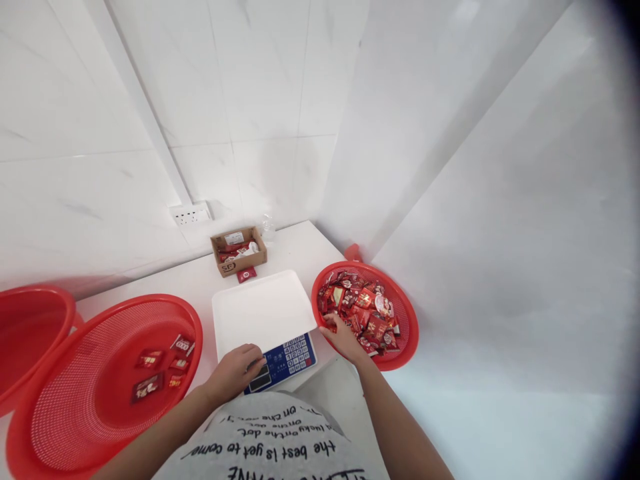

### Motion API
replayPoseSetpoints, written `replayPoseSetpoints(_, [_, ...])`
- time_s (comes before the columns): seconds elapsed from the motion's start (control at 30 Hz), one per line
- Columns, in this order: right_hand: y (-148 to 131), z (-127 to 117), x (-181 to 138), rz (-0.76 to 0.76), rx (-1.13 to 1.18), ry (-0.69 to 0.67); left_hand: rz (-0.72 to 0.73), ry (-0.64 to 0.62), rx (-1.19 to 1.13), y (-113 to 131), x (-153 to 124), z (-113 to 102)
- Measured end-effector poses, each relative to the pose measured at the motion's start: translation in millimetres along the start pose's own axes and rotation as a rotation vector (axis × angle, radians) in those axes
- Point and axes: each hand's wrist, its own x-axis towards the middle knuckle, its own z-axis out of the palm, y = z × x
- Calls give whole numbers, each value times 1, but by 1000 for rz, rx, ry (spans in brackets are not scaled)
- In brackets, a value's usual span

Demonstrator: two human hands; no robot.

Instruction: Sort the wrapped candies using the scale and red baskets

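Observation:
A white electronic scale (257, 310) with a blue keypad (295, 355) stands on the table in front of me. My left hand (237, 370) rests with curled fingers on the scale's front panel beside the display. My right hand (343, 337) reaches into a small red basket (400, 303) full of red candy packets (367, 310), fingers down among the packets at its near left side. What the fingers grip, if anything, is hidden. A large red basket (90, 393) on the left holds several red packets (160, 370).
Another red basket (30, 333) sits at the far left edge. An open cardboard box (239, 251) with packets stands against the tiled wall, one loose packet (247, 274) before it. A wall socket (190, 213) is behind. White walls close in on the right.

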Motion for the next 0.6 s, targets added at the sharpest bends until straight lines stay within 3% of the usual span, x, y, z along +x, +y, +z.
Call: replayPoseSetpoints(0.6, [0,4,10,39,-67,115,-21,-4,9,-3,0,1])
